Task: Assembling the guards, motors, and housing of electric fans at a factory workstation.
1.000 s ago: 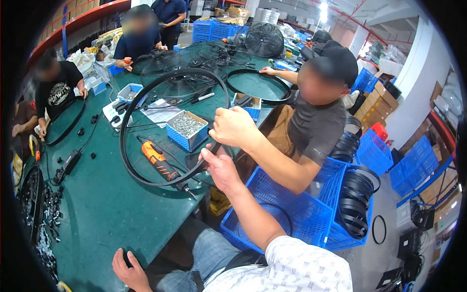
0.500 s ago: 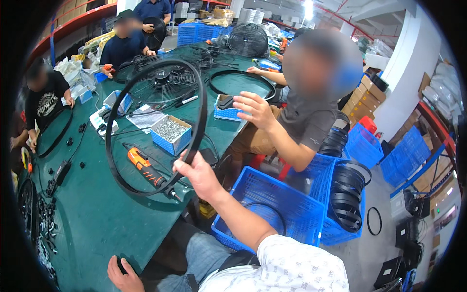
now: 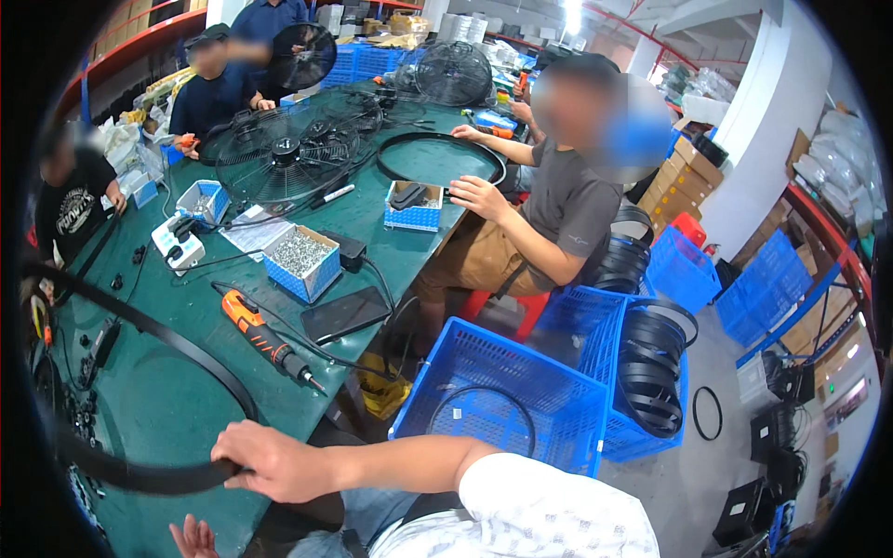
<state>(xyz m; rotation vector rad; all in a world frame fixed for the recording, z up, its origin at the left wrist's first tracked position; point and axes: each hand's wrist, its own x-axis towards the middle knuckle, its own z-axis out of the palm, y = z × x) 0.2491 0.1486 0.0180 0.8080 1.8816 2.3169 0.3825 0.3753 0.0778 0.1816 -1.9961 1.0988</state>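
Note:
My right hand (image 3: 272, 462) grips the rim of a large black ring (image 3: 139, 476), a flat hoop-shaped band, at the table's near left. The ring is tilted, and its left side runs into the dark edge of the picture. My left hand (image 3: 193, 539) shows only partly at the lower edge, below the ring; its fingers are apart and nothing is in them. An orange and black electric screwdriver (image 3: 259, 330) lies on the green table (image 3: 177, 279), beyond my right hand. Beside it lies a black phone (image 3: 346, 316).
A blue box of screws (image 3: 302, 263), a white power strip (image 3: 177, 244) and black fan grilles (image 3: 286, 151) stand farther back. Blue crates (image 3: 507, 391) are at my right, one with stacked black rings (image 3: 651, 377). A co-worker (image 3: 567, 205) sits at the right; others work across the table.
My right hand has brought the ring left and down toward me, from upright over the screwdriver to the near left. My left hand has shifted lower and left. The view has shifted slightly.

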